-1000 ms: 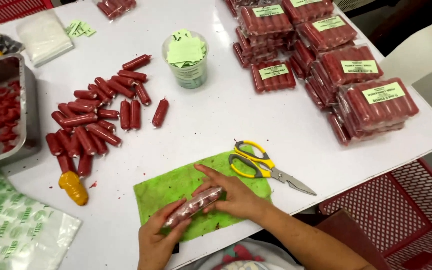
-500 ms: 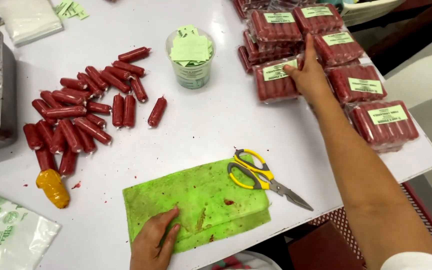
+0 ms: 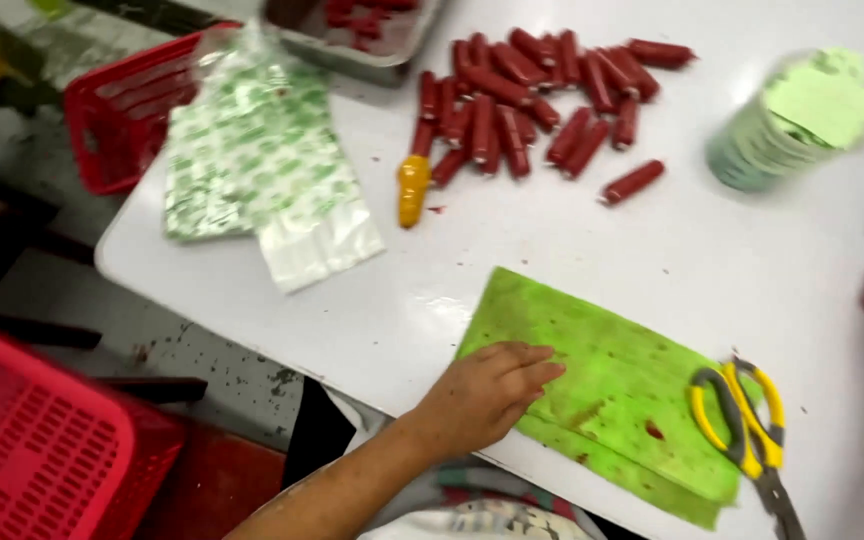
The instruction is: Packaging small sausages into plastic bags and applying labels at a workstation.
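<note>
At the near edge of the white bench [image 3: 712,290], your left hand [image 3: 482,395] lies palm down on the green cloth mat [image 3: 602,385], fingers [image 3: 527,370] stretched out flat and close together, pinching nothing. Your right hand is out of view. On the mat's right end rest the yellow-and-grey scissors [image 3: 742,425], closed, well apart from your hand. Farther back lies a loose pile of red sausages [image 3: 522,95], with one orange-yellow sausage piece [image 3: 412,188] just beside it. To the left sit printed green-and-clear plastic bags [image 3: 262,160], partly over a red plastic crate [image 3: 117,115]. A clear plastic cup of green paper labels [image 3: 797,120] stands on the right, and a metal tray [image 3: 372,25] sits at the far edge.
</note>
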